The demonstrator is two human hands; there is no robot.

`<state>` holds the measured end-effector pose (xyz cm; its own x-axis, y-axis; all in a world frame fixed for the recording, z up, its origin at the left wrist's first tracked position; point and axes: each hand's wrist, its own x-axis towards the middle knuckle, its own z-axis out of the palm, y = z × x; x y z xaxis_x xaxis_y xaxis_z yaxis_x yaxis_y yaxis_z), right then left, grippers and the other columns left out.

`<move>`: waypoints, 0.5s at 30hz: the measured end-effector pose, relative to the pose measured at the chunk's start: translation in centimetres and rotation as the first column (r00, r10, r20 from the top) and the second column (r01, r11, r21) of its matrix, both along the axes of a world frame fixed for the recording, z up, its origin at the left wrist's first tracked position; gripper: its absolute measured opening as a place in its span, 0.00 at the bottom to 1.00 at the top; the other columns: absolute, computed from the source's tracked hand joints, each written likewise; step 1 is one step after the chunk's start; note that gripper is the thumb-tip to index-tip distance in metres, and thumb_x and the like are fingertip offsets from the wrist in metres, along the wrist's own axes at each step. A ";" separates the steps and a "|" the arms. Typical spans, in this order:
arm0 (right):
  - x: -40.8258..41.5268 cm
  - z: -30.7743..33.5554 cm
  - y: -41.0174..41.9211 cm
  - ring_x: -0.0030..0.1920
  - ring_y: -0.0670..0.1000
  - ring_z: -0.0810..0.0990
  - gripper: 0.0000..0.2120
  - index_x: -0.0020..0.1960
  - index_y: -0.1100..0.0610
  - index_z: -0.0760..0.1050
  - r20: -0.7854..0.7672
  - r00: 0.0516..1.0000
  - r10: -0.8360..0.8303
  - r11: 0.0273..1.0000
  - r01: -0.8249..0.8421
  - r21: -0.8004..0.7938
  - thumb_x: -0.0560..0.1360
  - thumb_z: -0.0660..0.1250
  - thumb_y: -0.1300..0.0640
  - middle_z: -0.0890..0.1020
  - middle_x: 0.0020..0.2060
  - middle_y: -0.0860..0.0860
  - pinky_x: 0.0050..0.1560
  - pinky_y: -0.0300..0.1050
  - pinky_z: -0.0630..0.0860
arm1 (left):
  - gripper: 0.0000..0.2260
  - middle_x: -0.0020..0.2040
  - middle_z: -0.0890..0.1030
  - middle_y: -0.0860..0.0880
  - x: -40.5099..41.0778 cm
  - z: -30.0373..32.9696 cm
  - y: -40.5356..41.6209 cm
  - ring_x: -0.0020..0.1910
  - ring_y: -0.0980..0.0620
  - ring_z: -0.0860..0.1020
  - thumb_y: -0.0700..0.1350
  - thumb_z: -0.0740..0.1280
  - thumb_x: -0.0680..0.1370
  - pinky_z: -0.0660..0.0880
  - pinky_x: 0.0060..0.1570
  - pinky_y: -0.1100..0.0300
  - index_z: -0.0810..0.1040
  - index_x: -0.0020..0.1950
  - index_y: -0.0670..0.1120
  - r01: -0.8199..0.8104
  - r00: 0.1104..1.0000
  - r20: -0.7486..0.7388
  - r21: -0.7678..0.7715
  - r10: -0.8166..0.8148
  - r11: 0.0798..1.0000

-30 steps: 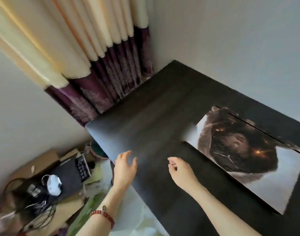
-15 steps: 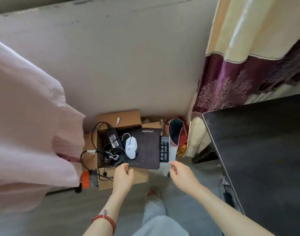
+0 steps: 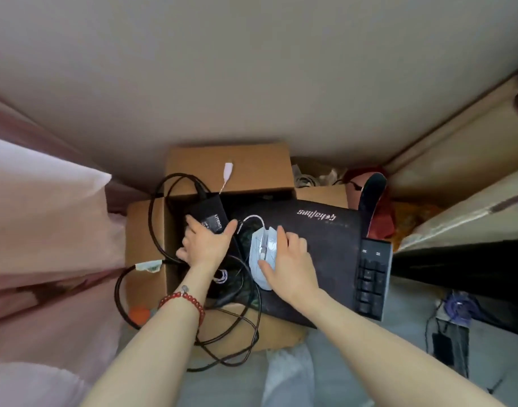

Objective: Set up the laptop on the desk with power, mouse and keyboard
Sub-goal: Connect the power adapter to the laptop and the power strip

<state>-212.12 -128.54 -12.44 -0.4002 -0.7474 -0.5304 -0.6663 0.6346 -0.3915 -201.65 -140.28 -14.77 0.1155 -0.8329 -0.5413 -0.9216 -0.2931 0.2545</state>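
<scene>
Cardboard now fills our view: half a second ago our hands hung short of the box [image 3: 146, 230], a second ago over the desk, so we have turned to fetching the gear. Our left hand [image 3: 206, 245] spreads over the black power brick [image 3: 210, 214], fingers closing round it; our right hand [image 3: 290, 259] cups the white mouse [image 3: 259, 254] on the dark laptop [image 3: 325, 230]. The keyboard [image 3: 372, 280] pokes out beneath — nothing lifted yet, cables [image 3: 160, 218] tangled.
</scene>
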 end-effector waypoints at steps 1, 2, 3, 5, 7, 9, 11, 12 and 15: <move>0.2 -0.6 -0.4 0.64 0.57 0.63 0.38 0.74 0.59 0.48 -0.037 0.999 -0.002 1.000 0.001 -0.022 0.74 0.62 0.44 0.64 0.67 0.56 0.60 0.51 0.68 | 0.49 0.72 0.64 0.39 -0.2 -0.6 -0.3 0.70 0.40 0.63 0.69 0.65 0.67 0.57 0.65 0.43 0.47 0.75 0.41 -0.002 1.000 0.021 -0.009 0.003 1.000; 0.5 -1.3 -0.9 0.63 0.56 0.63 0.39 0.74 0.59 0.48 -0.064 0.998 -0.005 1.000 0.004 -0.031 0.73 0.63 0.43 0.65 0.66 0.55 0.60 0.51 0.68 | 0.50 0.71 0.66 0.39 -0.3 -1.2 -0.6 0.69 0.40 0.64 0.70 0.64 0.66 0.57 0.64 0.44 0.47 0.75 0.41 -0.004 0.999 0.038 -0.016 0.004 1.000; 0.8 -1.7 -1.1 0.63 0.56 0.64 0.40 0.74 0.59 0.48 -0.088 0.996 -0.010 0.999 0.007 -0.032 0.72 0.64 0.42 0.65 0.66 0.55 0.59 0.51 0.68 | 0.51 0.70 0.67 0.39 -0.3 -1.6 -0.9 0.69 0.40 0.64 0.72 0.63 0.65 0.57 0.63 0.44 0.48 0.75 0.41 -0.012 0.999 0.048 -0.019 0.013 1.000; 0.9 -2.0 -1.1 0.62 0.56 0.64 0.42 0.74 0.60 0.48 -0.124 0.992 -0.002 1.000 -0.001 -0.024 0.71 0.64 0.41 0.65 0.65 0.55 0.58 0.50 0.68 | 0.52 0.69 0.69 0.39 -0.6 -1.7 -1.1 0.68 0.40 0.65 0.74 0.62 0.64 0.57 0.61 0.44 0.48 0.75 0.42 -0.032 0.998 0.059 -0.012 0.033 0.999; 0.8 -2.2 -1.0 0.62 0.55 0.64 0.42 0.74 0.59 0.47 -0.135 0.991 0.011 1.000 -0.013 -0.016 0.72 0.64 0.40 0.65 0.65 0.55 0.58 0.50 0.69 | 0.52 0.67 0.71 0.39 -0.9 -2.0 -1.9 0.67 0.40 0.66 0.73 0.63 0.63 0.56 0.62 0.44 0.50 0.74 0.41 -0.033 0.995 0.092 0.005 0.032 0.999; 0.5 -2.2 -1.2 0.62 0.55 0.64 0.42 0.74 0.58 0.46 -0.104 0.995 0.007 1.000 -0.008 -0.010 0.72 0.64 0.40 0.65 0.64 0.54 0.58 0.50 0.69 | 0.50 0.64 0.74 0.39 -1.2 -2.2 -2.6 0.65 0.39 0.69 0.69 0.66 0.63 0.53 0.66 0.43 0.51 0.72 0.40 -0.069 0.995 0.080 0.035 0.066 0.997; 0.2 -2.0 -1.6 0.63 0.55 0.64 0.42 0.74 0.57 0.45 -0.067 0.998 -0.004 1.000 0.004 0.003 0.72 0.63 0.40 0.64 0.64 0.54 0.58 0.50 0.69 | 0.47 0.63 0.74 0.38 -1.3 -2.2 -3.2 0.62 0.38 0.72 0.64 0.70 0.64 0.57 0.67 0.43 0.51 0.70 0.40 -0.134 0.991 0.007 0.068 0.134 0.989; 0.2 -1.9 -1.7 0.63 0.55 0.64 0.41 0.74 0.56 0.45 -0.049 0.999 -0.010 1.000 0.010 0.015 0.72 0.62 0.40 0.64 0.64 0.54 0.58 0.50 0.69 | 0.47 0.63 0.74 0.38 -1.2 -2.0 -3.3 0.61 0.38 0.73 0.62 0.71 0.64 0.63 0.65 0.45 0.51 0.70 0.40 -0.156 0.987 -0.034 0.078 0.159 0.985; -0.1 -1.6 -1.8 0.63 0.56 0.62 0.38 0.74 0.55 0.46 0.021 1.000 -0.007 0.999 0.006 0.048 0.73 0.61 0.41 0.63 0.65 0.53 0.59 0.52 0.69 | 0.47 0.61 0.74 0.38 -0.6 -0.6 -3.2 0.58 0.37 0.75 0.60 0.72 0.64 0.73 0.53 0.49 0.50 0.71 0.41 -0.181 0.973 -0.138 0.027 0.183 0.983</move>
<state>-212.24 -130.35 -14.01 -0.3930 -0.7184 -0.5739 -0.6542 0.6571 -0.3746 -202.21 -143.51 -15.39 0.1870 -0.7968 -0.5746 -0.8085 -0.4571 0.3708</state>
